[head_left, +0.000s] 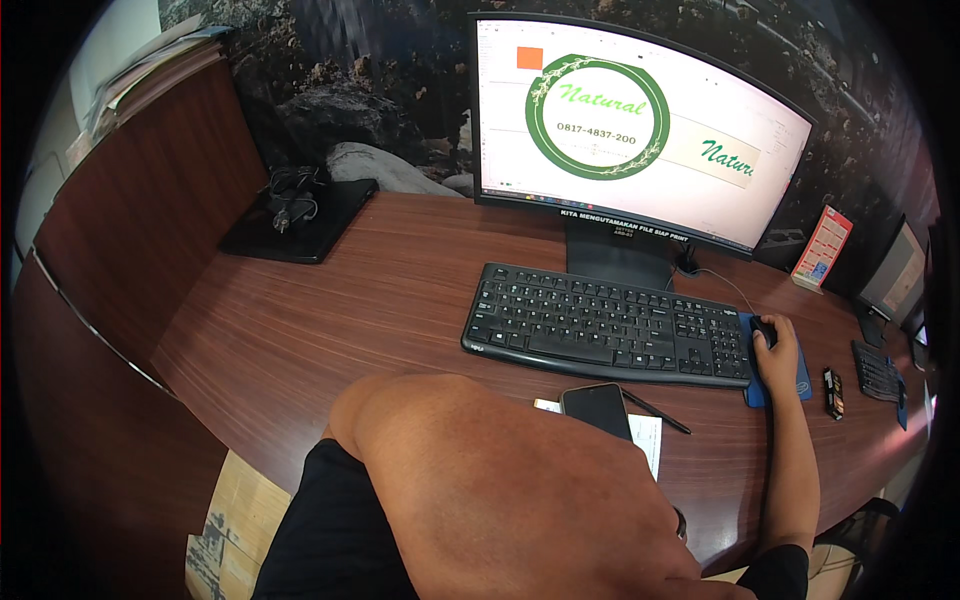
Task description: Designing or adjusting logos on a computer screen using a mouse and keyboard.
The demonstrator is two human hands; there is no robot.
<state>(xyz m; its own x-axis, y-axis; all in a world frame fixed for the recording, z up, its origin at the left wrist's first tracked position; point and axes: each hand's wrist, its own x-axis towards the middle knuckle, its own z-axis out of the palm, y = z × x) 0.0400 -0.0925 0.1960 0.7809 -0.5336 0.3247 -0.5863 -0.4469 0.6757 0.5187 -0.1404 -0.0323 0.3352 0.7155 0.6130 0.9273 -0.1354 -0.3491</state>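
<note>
My right hand point(779, 352) lies over a black computer mouse point(763, 329), with fingers curled around it. Under the mouse is a blue mouse pad point(755, 393). A black keyboard point(610, 325) sits just left of that hand. My bent left arm fills the lower middle, its elbow near the desk's front edge. At its end, close to the camera, my left hand point(680, 570) is cut off by the lower edge, and its fingers are mostly hidden. Just beyond this arm lie a dark smartphone point(596, 407), a black pen point(657, 411) and white paper point(649, 437), partly covered.
A monitor point(640, 130) showing a green round label design stands behind the keyboard. At the left, a black flat device point(340, 215) carries a coiled cable point(290, 200). A desk calendar point(822, 250), a small black box point(833, 393) and another keyboard point(877, 370) are at the right.
</note>
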